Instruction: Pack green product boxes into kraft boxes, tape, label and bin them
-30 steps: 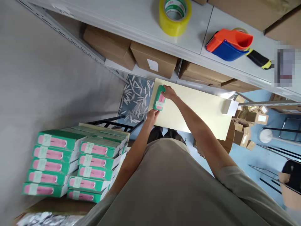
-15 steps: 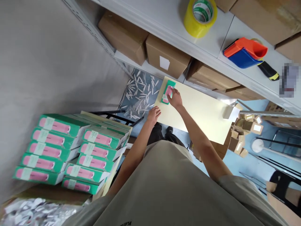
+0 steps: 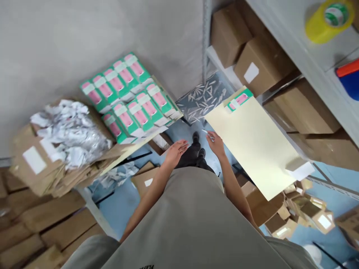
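My left hand point(image 3: 175, 151) hovers in front of my body with its fingers stretched out, holding nothing. At the fingertips of my right hand point(image 3: 215, 144), off the left edge of the pale yellow tabletop point(image 3: 249, 138), is a small white strip point(image 3: 204, 131) that looks pinched. A green box with a pink picture point(image 3: 238, 100) lies at the table's far end, away from both hands. To the left, stacked green and pink boxes point(image 3: 130, 108) stand on another pale board.
Many white strips point(image 3: 203, 97) are scattered on the floor beyond the table. A carton holds crumpled white scraps point(image 3: 73, 130). Shelves at right carry brown cartons point(image 3: 260, 67) and yellow tape point(image 3: 328, 22). A white piece point(image 3: 301, 171) sits at the table's near right corner.
My view has swung left. My right hand has left the green and pink box and moved off the table. My left hand has moved away from the table edge.
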`<state>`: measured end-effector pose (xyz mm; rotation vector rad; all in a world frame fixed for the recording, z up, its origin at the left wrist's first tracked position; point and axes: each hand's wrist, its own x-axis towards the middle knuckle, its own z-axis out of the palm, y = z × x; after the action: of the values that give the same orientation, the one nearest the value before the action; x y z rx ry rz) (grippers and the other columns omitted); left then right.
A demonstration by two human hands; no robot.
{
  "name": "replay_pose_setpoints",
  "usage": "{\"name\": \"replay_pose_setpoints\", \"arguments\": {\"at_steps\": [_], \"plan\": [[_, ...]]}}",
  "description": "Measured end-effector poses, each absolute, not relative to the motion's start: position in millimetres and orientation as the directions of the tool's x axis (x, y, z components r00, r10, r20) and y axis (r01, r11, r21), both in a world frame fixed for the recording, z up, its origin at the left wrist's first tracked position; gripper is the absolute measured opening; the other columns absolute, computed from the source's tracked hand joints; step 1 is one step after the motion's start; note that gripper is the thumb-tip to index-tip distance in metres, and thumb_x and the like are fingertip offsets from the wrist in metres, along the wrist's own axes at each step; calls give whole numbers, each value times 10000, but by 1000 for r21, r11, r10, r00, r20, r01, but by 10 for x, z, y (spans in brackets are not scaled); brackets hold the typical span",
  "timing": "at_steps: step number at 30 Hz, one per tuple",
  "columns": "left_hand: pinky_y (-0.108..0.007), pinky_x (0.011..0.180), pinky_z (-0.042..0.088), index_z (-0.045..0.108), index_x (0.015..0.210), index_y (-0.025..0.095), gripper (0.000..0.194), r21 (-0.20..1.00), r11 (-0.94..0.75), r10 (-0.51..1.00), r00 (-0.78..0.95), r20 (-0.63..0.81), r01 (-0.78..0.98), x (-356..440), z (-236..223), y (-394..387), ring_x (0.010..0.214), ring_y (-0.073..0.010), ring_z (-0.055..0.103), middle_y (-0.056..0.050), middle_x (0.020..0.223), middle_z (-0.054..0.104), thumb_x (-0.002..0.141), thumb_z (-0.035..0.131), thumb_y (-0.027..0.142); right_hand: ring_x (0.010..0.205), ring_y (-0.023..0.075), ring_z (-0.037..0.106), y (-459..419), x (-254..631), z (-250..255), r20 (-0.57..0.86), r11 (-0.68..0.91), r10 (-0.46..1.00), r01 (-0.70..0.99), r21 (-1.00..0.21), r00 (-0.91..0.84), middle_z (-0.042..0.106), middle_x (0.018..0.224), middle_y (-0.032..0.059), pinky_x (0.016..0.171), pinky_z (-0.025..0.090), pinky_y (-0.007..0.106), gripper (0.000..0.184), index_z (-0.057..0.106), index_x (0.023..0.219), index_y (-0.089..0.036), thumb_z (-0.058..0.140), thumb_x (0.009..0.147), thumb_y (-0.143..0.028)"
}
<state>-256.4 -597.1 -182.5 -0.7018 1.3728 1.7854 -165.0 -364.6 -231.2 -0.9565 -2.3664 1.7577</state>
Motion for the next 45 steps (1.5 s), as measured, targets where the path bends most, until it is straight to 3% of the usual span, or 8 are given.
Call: {"name": "replay_pose_setpoints", "arguments": {"at_steps": [17,20,24,30,32,37,42,45], "plan": [[-436,1117,584,751,1008,217,368,802,-486,-225,-836,-500,-348,-2141,-1285,-8510,1194,-275,801,-142,1270,837,826,936,478,1224,280,833,-6403,-2340,-965,-137,164,-136,114,-980,-981,868,1303,124,1090,677,429,472,807,1310,-246,704,1065,-635],[-439,1088,603,734,1040,220,404,894,-388,-409,-828,-384,-224,-2219,-1314,-9327,1176,-277,807,-140,1253,829,855,902,538,1176,269,844,-7249,-2577,-921,-108,184,-273,58,-981,-956,881,1249,107,1062,682,415,433,818,1295,-247,696,1076,-601],[-458,1121,602,713,1137,205,463,995,65,-649,-761,-13,-73,-2582,-1373,-10493,1178,-284,784,-142,1209,805,929,813,607,1147,254,843,-8337,-2881,-891,-65,240,-411,-39,-970,-909,885,1242,84,1058,671,399,340,825,1296,-254,692,1091,-490],[-565,1441,255,615,1566,169,836,785,620,-320,-913,255,2,-3627,-1454,-11332,1735,-412,354,-232,1764,517,901,858,613,1082,225,840,-9288,-3075,-793,-49,287,-466,-99,-953,-883,885,1225,73,1030,654,352,263,831,1280,-221,684,1092,-330],[-594,1467,119,623,1575,154,852,791,612,-211,-960,186,19,-3820,-1528,-11329,1768,-432,270,-232,1782,502,876,875,572,1067,222,838,-9393,-3080,-762,-47,299,-468,-107,-948,-883,883,1224,66,1024,652,350,257,836,1273,-228,684,1091,-326],[-607,1452,99,791,1322,178,420,887,459,-180,-983,40,-48,-3784,-1714,-11277,1604,-453,514,-248,1492,737,958,719,376,1069,233,835,-9418,-3093,-700,-51,307,-422,-90,-948,-905,881,1232,70,1017,655,364,267,838,1266,-236,675,1094,-360],[-624,1448,13,705,1466,161,756,902,430,-127,-988,88,25,-3879,-1713,-11413,1793,-456,172,-263,1793,471,807,916,466,1077,225,838,-9416,-3130,-696,-54,298,-393,-71,-952,-918,887,1210,50,1023,659,358,246,838,1244,-253,678,1097,-367],[-628,1447,-6,717,1426,136,756,889,458,-85,-994,67,21,-3995,-1697,-11443,1764,-472,263,-292,1772,491,781,925,470,1084,227,842,-9430,-3132,-711,-55,288,-389,-64,-955,-920,887,1201,59,1017,657,355,233,836,1232,-244,685,1093,-353]]}}
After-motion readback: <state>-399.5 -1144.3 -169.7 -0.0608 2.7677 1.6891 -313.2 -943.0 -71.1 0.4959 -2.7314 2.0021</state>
